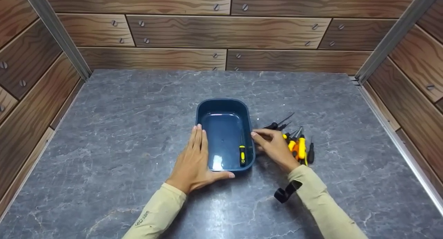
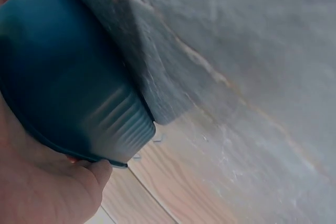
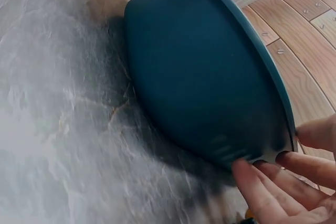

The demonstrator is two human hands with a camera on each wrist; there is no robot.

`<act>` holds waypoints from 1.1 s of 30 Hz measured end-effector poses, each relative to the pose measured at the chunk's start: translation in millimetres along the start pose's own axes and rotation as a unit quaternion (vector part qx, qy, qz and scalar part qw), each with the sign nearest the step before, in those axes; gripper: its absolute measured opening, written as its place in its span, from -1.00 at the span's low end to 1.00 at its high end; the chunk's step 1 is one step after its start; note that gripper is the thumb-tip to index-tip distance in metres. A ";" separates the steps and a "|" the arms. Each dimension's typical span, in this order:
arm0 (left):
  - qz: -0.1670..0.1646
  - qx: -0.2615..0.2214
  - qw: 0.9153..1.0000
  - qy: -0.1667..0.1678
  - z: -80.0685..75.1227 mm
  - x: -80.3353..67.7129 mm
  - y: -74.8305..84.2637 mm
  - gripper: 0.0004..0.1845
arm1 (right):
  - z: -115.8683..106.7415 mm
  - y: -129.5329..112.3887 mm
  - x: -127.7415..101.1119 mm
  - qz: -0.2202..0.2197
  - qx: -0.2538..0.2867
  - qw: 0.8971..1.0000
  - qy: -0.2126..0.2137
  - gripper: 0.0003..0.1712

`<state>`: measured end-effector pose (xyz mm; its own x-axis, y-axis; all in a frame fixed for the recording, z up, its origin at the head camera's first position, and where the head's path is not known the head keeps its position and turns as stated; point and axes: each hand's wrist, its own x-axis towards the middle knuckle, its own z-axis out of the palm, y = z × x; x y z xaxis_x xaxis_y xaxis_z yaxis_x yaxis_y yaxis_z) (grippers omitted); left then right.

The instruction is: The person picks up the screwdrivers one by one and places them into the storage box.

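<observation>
Stone table (image 1: 138, 128), flat hands (image 1: 193, 156) flanking tray (image 1: 225, 106)

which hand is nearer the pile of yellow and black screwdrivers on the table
The right hand. It lies between the dark blue plastic tray and the pile of yellow and black screwdrivers, right against the pile. The left hand rests flat on the tray's far side, away from the pile.
</observation>
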<state>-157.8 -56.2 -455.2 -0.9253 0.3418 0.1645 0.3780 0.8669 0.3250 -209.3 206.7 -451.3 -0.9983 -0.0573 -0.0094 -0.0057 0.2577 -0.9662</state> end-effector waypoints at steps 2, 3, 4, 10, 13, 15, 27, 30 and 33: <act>0.002 0.003 1.000 0.004 -0.1 0.0 -0.4 0.58 | -3.5 -1.4 -0.1 -0.011 0.014 1.000 0.006 -0.64; 0.003 0.003 1.000 0.005 0.1 0.1 -0.6 0.58 | -5.8 -2.1 -0.1 -0.016 0.020 1.000 0.011 -0.66; 0.004 0.004 1.000 0.006 0.2 0.1 -1.0 0.58 | -8.2 -2.6 -0.1 -0.022 0.022 0.999 0.018 -0.67; 0.005 0.008 1.000 0.008 0.8 0.3 -1.6 0.58 | -31.0 -6.2 -0.1 -0.050 -0.054 0.995 0.060 -0.74; 0.004 0.004 1.000 0.006 0.9 0.4 -1.2 0.58 | -46.4 -6.9 0.2 -0.068 -0.117 0.987 0.091 -0.78; 0.003 0.001 1.000 0.005 0.9 0.5 -0.9 0.58 | -57.6 -6.4 0.2 -0.075 -0.171 0.975 0.117 -0.79; 0.010 0.004 1.000 0.018 1.4 0.0 -0.3 0.57 | -114.3 6.5 -7.9 0.025 -0.391 0.913 0.114 -0.52; 0.007 0.003 1.000 0.016 1.3 0.3 -0.6 0.58 | -119.0 8.5 -8.0 0.075 -0.391 0.915 0.067 -0.40; 0.006 0.002 1.000 0.013 1.1 0.5 -0.2 0.58 | -121.1 10.1 -8.2 0.097 -0.382 0.918 0.048 -0.38</act>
<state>-158.4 -55.8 -456.2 -0.9196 0.3426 0.1922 0.3887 0.8644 0.3189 -208.2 326.6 -429.7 -0.9851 0.1365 -0.1049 0.1705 0.8574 -0.4856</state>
